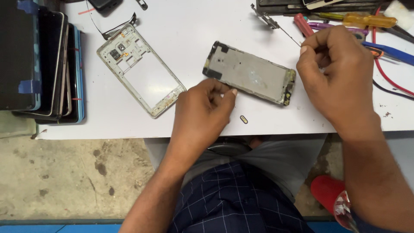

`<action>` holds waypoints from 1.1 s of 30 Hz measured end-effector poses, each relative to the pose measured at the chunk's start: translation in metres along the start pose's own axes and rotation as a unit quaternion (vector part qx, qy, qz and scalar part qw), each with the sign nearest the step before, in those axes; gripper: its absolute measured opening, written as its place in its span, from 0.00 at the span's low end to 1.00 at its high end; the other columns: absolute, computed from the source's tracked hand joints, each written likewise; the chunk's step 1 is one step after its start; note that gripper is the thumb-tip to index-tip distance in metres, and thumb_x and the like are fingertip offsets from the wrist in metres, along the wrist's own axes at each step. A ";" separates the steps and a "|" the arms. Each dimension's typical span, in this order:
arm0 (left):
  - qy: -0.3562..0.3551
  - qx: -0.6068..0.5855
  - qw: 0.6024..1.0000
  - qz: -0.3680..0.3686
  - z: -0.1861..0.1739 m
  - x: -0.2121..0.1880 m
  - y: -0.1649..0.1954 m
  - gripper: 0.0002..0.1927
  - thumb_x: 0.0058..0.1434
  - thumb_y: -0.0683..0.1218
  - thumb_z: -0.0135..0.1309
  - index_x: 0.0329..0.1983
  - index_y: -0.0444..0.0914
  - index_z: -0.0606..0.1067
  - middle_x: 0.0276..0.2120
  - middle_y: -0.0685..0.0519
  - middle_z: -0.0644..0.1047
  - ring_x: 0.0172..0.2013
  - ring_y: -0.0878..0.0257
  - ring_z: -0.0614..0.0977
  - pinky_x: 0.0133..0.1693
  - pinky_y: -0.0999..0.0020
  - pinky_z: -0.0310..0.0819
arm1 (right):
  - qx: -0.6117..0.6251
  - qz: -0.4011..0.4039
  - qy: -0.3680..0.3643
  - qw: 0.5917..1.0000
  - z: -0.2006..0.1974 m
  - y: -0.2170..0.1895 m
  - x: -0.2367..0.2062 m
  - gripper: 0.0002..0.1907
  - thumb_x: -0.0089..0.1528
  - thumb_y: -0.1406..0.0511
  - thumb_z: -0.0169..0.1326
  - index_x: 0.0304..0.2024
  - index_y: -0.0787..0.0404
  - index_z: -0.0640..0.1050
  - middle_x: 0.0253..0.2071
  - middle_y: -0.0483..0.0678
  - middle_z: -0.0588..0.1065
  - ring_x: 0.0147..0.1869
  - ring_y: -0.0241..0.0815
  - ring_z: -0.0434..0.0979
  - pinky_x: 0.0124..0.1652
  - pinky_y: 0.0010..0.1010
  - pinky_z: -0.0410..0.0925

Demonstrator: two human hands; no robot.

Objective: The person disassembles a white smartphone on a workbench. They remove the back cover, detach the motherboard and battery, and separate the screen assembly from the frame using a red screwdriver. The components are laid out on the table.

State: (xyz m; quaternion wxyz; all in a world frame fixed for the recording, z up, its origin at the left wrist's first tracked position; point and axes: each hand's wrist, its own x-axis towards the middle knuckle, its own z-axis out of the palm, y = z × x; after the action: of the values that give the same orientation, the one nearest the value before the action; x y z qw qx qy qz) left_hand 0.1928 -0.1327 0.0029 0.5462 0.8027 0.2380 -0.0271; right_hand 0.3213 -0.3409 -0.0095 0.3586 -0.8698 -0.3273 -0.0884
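Metal phone chassis (252,74) flat on white tabletop (185,56), dull grey plate, rectangular, scuffed centre, black patches at its left end, yellowish corroded bits at its right end, lying skewed with left end farther from table edge. Left hand (202,113) curled, fingertips pinched on near long edge of chassis close to its left end. Right hand (338,71) closed in loose fist just beyond right end of chassis, thumb and forefinger pinched on something thin; cannot tell what, possibly the fine wire-like strip (290,35) running up-left from the fingers. Small oval gold-rimmed part (244,119) loose on tabletop between left hand and table edge, apart from chassis. Hollow silver mid-frame (140,71) left of chassis, open rectangular cutout, small camera parts in its top corner, well apart from both hands. Thin black bent strip (113,28) just above the mid-frame. Stack of dark phones and screens (43,64) at left table edge, one blue-rimmed. Tool clutter at top right behind right hand: yellow-handled screwdriver (370,20), red handle (303,24), blue tool (388,51), red cable (388,75); partly hidden by right hand. Stained concrete floor (64,172) below table. Checked dark cloth (233,203) and grey trousers over lap at bottom.
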 end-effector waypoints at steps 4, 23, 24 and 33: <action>0.003 0.139 0.976 0.171 -0.002 -0.014 -0.003 0.07 0.59 0.45 0.61 0.38 0.37 0.82 0.25 0.51 0.81 0.24 0.61 0.82 0.27 0.65 0.72 | 0.008 -0.019 0.004 1.000 0.002 0.005 -0.003 0.05 0.74 0.72 0.54 0.44 0.70 0.73 0.39 0.52 0.77 0.38 0.38 0.76 0.39 0.27 0.70; 0.044 0.061 0.939 0.336 0.043 0.011 0.003 0.04 0.65 0.43 0.56 0.39 0.38 0.77 0.35 0.49 0.77 0.31 0.50 0.82 0.33 0.55 0.75 | 0.069 -0.027 0.039 0.996 -0.006 0.024 -0.005 0.04 0.80 0.73 0.49 0.50 0.71 0.72 0.43 0.49 0.75 0.42 0.32 0.74 0.47 0.22 0.71; 0.048 0.068 0.938 0.337 0.051 0.018 0.007 0.04 0.64 0.43 0.56 0.39 0.38 0.77 0.35 0.49 0.78 0.31 0.49 0.82 0.34 0.54 0.76 | 0.073 -0.027 0.042 0.996 -0.007 0.024 -0.004 0.04 0.80 0.73 0.49 0.50 0.71 0.72 0.43 0.49 0.75 0.42 0.32 0.74 0.47 0.22 0.71; 0.088 -0.021 0.951 0.295 0.063 0.028 0.007 0.15 0.62 0.46 0.56 0.50 0.35 0.75 0.36 0.47 0.80 0.32 0.55 0.83 0.33 0.61 0.78 | 0.099 0.000 0.046 0.994 -0.016 0.012 -0.010 0.06 0.81 0.71 0.52 0.49 0.70 0.72 0.42 0.48 0.75 0.41 0.31 0.73 0.45 0.21 0.69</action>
State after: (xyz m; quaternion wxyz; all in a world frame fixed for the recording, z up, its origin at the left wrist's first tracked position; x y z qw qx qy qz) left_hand 0.2346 -0.1810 -0.0251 0.5236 0.8246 0.0384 0.2109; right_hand 0.3223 -0.3631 -0.0089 0.4574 -0.8249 -0.3179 -0.0962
